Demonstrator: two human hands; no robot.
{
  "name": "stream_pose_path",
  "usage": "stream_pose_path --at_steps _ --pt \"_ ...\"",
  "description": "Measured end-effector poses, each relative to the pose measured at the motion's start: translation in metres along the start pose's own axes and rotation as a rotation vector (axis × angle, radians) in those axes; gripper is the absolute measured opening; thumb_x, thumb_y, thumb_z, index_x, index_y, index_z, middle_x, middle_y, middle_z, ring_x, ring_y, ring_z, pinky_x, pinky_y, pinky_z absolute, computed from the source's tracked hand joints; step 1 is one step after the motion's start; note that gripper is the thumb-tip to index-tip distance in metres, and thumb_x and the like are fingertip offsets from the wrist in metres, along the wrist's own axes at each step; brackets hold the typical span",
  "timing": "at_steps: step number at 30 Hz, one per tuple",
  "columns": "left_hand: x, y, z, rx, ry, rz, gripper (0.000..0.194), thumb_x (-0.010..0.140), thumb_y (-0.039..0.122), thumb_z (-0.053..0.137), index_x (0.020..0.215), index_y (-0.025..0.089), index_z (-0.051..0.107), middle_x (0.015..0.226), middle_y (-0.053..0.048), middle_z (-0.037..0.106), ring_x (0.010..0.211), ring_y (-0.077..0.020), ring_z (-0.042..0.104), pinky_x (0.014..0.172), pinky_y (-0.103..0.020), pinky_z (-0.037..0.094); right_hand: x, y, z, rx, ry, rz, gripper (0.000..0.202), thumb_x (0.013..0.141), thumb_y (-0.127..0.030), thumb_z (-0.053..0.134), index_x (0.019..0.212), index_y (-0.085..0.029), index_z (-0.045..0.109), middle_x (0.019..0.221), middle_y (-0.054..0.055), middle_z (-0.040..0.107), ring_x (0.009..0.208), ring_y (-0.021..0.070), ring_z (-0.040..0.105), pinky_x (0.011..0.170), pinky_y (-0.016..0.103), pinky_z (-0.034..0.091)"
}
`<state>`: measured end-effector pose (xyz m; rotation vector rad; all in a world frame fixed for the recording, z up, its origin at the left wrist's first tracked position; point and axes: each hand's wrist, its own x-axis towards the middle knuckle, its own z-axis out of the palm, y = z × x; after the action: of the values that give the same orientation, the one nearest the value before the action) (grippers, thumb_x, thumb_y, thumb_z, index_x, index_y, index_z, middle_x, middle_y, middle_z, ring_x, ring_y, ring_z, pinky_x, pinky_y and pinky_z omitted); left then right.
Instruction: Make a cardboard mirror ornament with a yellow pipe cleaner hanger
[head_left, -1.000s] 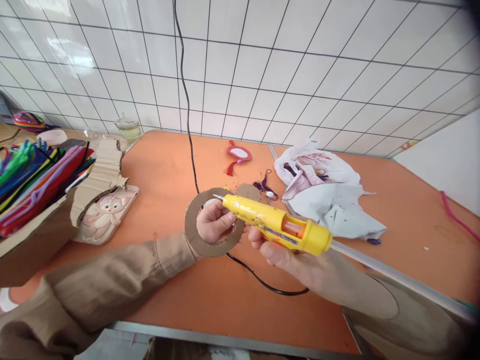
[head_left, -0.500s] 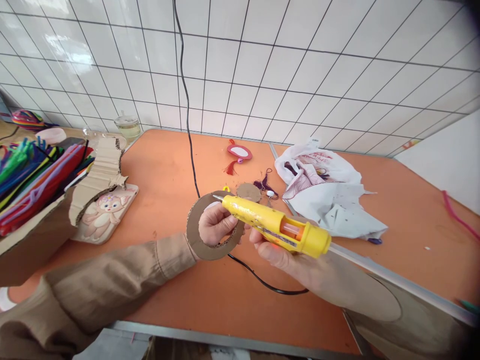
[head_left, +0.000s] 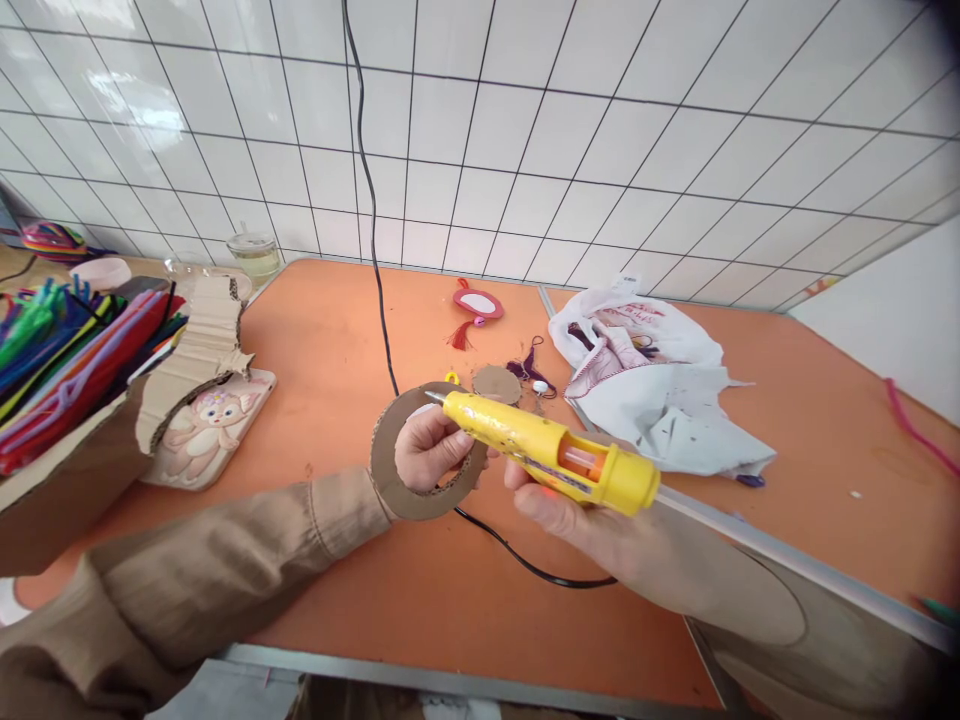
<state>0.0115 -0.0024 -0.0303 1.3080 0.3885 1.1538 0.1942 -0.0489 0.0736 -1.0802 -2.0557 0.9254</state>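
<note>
A flat brown cardboard ring (head_left: 384,445) is gripped in my left hand (head_left: 429,452), whose thumb and folded fingers show through its opening. My right hand (head_left: 574,525) is closed around a yellow hot glue gun (head_left: 514,435), with part of its grip hidden by the fingers. The gun's metal nozzle points left, close above the ring's upper part; I cannot tell whether they touch. A pale glue stick shows in the slot of the gun's body. Just behind the gun lies a small round cardboard disc (head_left: 496,383) on the orange table (head_left: 337,350).
Farther back are a red tasselled ornament (head_left: 478,304), a purple tassel (head_left: 525,372) and a white bead (head_left: 540,387). A white plastic bag (head_left: 660,400) lies right. A black cord (head_left: 367,180) crosses the table. Left are pipe cleaners (head_left: 82,360), torn cardboard (head_left: 191,340) and a phone case (head_left: 214,430).
Both hands stay almost in place, the ring and glue gun shifting very slightly left. My right-hand fingers have moved a little on the gun.
</note>
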Motion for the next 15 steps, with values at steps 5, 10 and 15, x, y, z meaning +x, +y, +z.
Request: stream_pose_path --at_steps 5,10,15 --pt "-0.0011 -0.0012 -0.0019 0.003 -0.054 0.023 0.036 0.093 0.044 0.063 0.114 0.015 0.069 0.082 -0.008 0.073 0.060 -0.0140 0.066 0.068 -0.029 0.056 -0.0043 -0.0027 0.0027 -0.018 0.064 0.125 0.029 0.084 -0.046 0.063 0.068 -0.024 0.055 0.063 -0.002 0.062 0.055 0.0146 0.057 0.055 0.027 0.052" --pt "-0.0008 -0.0002 -0.0018 0.025 -0.034 -0.002 0.040 0.091 0.048 0.063 0.116 0.016 0.069 0.080 -0.007 0.072 0.063 -0.0162 0.067 0.067 -0.030 0.056 -0.0068 -0.0063 0.0037 -0.027 0.049 0.159 0.031 0.088 -0.046 0.060 0.070 -0.022 0.055 0.061 -0.003 0.057 0.052 0.0121 0.052 0.051 0.026 0.048" --pt "-0.0001 0.0010 0.0010 0.010 -0.017 -0.030 0.044 0.089 0.051 0.064 0.117 0.017 0.070 0.078 -0.007 0.071 0.062 -0.0164 0.065 0.065 -0.031 0.055 -0.0054 -0.0053 0.0013 -0.072 0.042 0.114 0.031 0.087 -0.046 0.061 0.070 -0.022 0.051 0.063 -0.002 0.055 0.056 0.0135 0.052 0.053 0.027 0.048"
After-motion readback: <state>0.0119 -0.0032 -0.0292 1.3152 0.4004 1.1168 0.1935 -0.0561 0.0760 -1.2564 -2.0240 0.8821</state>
